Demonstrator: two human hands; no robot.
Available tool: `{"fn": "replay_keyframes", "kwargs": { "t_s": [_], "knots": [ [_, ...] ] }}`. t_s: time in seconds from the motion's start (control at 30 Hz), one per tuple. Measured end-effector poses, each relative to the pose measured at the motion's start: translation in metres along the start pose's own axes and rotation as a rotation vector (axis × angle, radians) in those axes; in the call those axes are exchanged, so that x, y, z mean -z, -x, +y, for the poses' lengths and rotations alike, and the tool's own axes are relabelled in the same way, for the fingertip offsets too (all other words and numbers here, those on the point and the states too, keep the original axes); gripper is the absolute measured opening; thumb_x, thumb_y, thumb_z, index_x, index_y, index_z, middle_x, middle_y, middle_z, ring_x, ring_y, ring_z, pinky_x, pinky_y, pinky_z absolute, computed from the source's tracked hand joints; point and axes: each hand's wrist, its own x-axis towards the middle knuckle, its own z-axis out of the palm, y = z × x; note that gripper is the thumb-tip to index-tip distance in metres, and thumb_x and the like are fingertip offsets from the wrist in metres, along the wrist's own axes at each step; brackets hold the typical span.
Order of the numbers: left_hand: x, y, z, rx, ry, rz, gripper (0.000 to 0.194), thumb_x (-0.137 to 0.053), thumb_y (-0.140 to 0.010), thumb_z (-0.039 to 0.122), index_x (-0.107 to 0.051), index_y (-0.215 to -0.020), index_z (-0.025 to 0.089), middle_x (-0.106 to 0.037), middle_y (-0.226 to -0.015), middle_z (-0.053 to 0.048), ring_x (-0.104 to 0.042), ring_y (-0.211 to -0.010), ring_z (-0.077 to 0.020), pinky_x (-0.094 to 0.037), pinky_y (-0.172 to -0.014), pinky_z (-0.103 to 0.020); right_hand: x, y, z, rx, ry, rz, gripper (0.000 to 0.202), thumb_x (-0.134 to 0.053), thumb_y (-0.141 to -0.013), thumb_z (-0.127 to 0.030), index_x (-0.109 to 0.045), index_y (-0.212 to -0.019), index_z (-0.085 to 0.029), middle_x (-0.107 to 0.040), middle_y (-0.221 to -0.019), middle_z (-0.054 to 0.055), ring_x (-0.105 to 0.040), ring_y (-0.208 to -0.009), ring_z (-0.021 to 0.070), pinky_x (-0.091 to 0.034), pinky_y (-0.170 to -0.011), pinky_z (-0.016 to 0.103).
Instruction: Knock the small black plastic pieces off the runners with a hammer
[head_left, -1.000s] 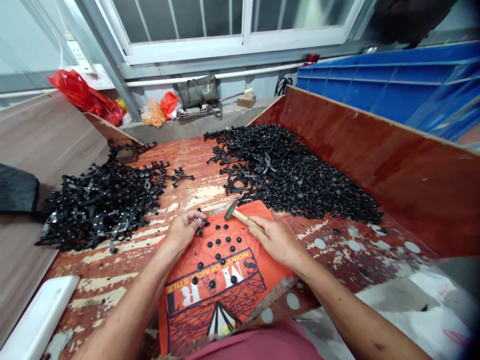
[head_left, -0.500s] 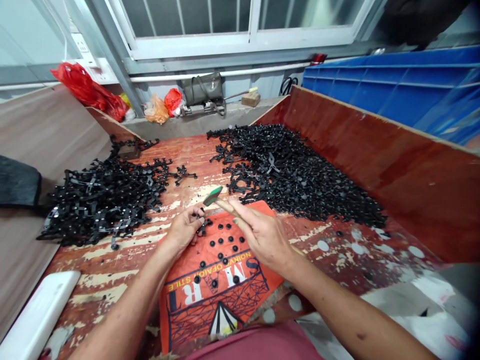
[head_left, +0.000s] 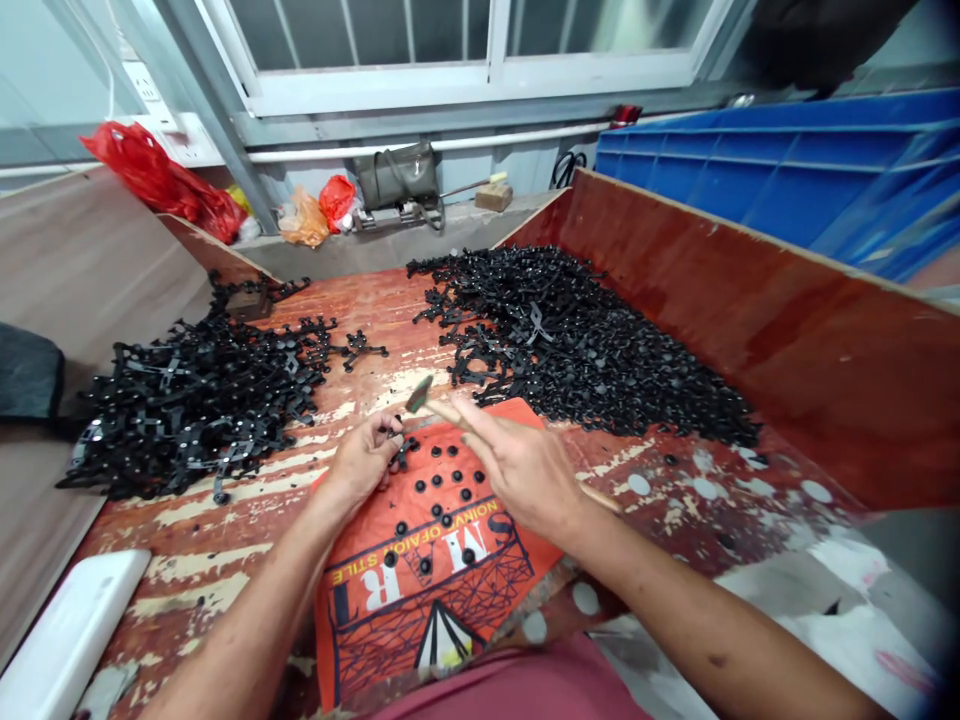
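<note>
In the head view, my right hand (head_left: 521, 470) is closed around the wooden handle of a small hammer (head_left: 419, 394), whose greenish head is raised beside my left hand. My left hand (head_left: 361, 462) pinches a small black branched bracket (head_left: 406, 452) at the upper left edge of an orange printed sheet (head_left: 514, 425). The fingers partly cover the bracket. Several small round black caps (head_left: 436, 511) lie scattered on the sheet, below and between my hands.
Black brackets form a heap on the left (head_left: 195, 400) and a larger pile on the right (head_left: 570, 340). Reddish boards (head_left: 750, 290) wall the worktable. A blue crate (head_left: 712, 160) stands behind the right board. A white case-like object (head_left: 75, 630) lies at lower left.
The hammer head has turned slightly, showing less of its green face. The whole view has shifted a little. My left hand keeps its hold on the bracket.
</note>
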Motion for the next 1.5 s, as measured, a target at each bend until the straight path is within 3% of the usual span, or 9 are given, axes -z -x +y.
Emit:
{"fn": "replay_keyframes", "kwargs": {
  "t_s": [0.17, 0.43, 0.63, 0.73, 0.87, 1.03, 1.17, 1.27, 1.5],
  "knots": [
    [0.0, 0.0, 0.001, -0.001, -0.019, -0.021, 0.029, -0.066, -0.074, 0.036, -0.049, -0.09, 0.021, -0.052, -0.045, 0.011, -0.037, -0.025, -0.0058, -0.026, -0.028, -0.015, -0.004, 0.001, -0.004, -0.002, 0.073, -0.167, 0.05, -0.047, -0.098, -0.025, -0.046, -0.147, -0.031, -0.075, -0.087, 0.005, -0.065, -0.071, 0.0203, -0.042, -0.062, 0.029],
    [0.0, -0.001, 0.002, 0.002, -0.036, -0.031, 0.027, -0.063, -0.075, 0.035, -0.049, -0.093, 0.02, -0.051, -0.046, 0.011, -0.039, -0.027, -0.0071, -0.028, -0.029, -0.015, -0.006, -0.007, -0.004, -0.003, 0.108, -0.191, 0.048, -0.047, -0.098, -0.026, -0.048, -0.146, -0.029, -0.075, -0.083, 0.006, -0.065, -0.067, 0.021, -0.038, -0.059, 0.029],
    [0.003, 0.026, 0.023, 0.047, 0.234, -0.025, 0.041, -0.072, -0.072, 0.033, -0.054, -0.106, 0.02, -0.061, -0.062, 0.006, -0.057, -0.047, -0.0086, -0.044, -0.048, -0.017, 0.001, -0.007, 0.002, -0.133, -0.284, 0.046, 0.031, -0.05, -0.096, -0.031, -0.059, -0.126, -0.028, -0.068, -0.081, 0.0, -0.059, -0.068, 0.0165, -0.041, -0.064, 0.026],
    [-0.012, 0.047, 0.035, 0.03, 0.415, -0.033, 0.05, -0.08, -0.067, 0.028, -0.056, -0.11, 0.022, -0.063, -0.07, 0.005, -0.064, -0.062, -0.0108, -0.049, -0.063, -0.02, -0.003, -0.004, -0.008, -0.143, -0.487, -0.009, 0.015, -0.061, -0.09, -0.035, -0.062, -0.1, -0.025, -0.062, -0.074, -0.004, -0.052, -0.063, 0.0139, -0.037, -0.059, 0.024],
    [-0.03, 0.065, 0.04, -0.009, 0.461, 0.006, 0.064, -0.081, -0.063, 0.032, -0.054, -0.121, 0.025, -0.065, -0.075, 0.004, -0.063, -0.068, -0.0134, -0.051, -0.07, -0.024, -0.014, -0.002, -0.024, -0.147, -0.601, -0.045, 0.014, -0.066, -0.086, -0.032, -0.063, -0.099, -0.027, -0.062, -0.075, -0.005, -0.053, -0.066, 0.013, -0.038, -0.061, 0.023],
    [-0.008, 0.074, 0.038, -0.168, -0.226, 0.135, 0.047, -0.066, -0.079, 0.044, -0.058, -0.121, 0.025, -0.061, -0.072, 0.001, -0.058, -0.067, -0.0177, -0.048, -0.071, -0.03, -0.02, -0.006, -0.024, -0.203, -0.666, -0.048, 0.012, -0.061, -0.083, -0.024, -0.068, -0.092, -0.022, -0.059, -0.067, -0.005, -0.048, -0.057, 0.0114, -0.034, -0.053, 0.022],
    [0.009, 0.078, 0.044, -0.479, -0.778, 0.383, 0.041, -0.062, -0.081, 0.046, -0.066, -0.114, 0.021, -0.062, -0.112, -0.012, -0.058, -0.105, -0.0313, -0.044, -0.094, -0.043, -0.013, -0.01, -0.028, -0.231, -0.854, -0.098, 0.018, -0.061, -0.075, -0.017, -0.071, -0.09, -0.019, -0.063, -0.071, -0.003, -0.049, -0.057, 0.0103, -0.036, -0.052, 0.021],
    [0.004, 0.081, 0.047, -0.519, -0.744, 0.266, 0.038, -0.057, -0.086, 0.042, -0.065, -0.117, 0.021, -0.064, -0.12, -0.013, -0.057, -0.114, -0.0323, -0.041, -0.099, -0.042, -0.011, -0.014, -0.036, -0.24, -0.943, -0.128, 0.013, -0.062, -0.07, -0.015, -0.069, -0.082, -0.017, -0.06, -0.068, -0.004, -0.049, -0.057, 0.0096, -0.036, -0.052, 0.02],
    [0.005, 0.079, 0.021, -0.198, -0.315, -0.006, 0.029, -0.05, -0.091, 0.041, -0.069, -0.104, 0.024, -0.071, -0.098, -0.003, -0.063, -0.09, -0.0221, -0.045, -0.08, -0.029, -0.023, -0.01, -0.023, -0.282, -0.999, -0.213, 0.008, -0.062, -0.079, -0.021, -0.064, -0.086, -0.017, -0.06, -0.067, -0.004, -0.049, -0.055, 0.0094, -0.035, -0.048, 0.02]
  ]
}}
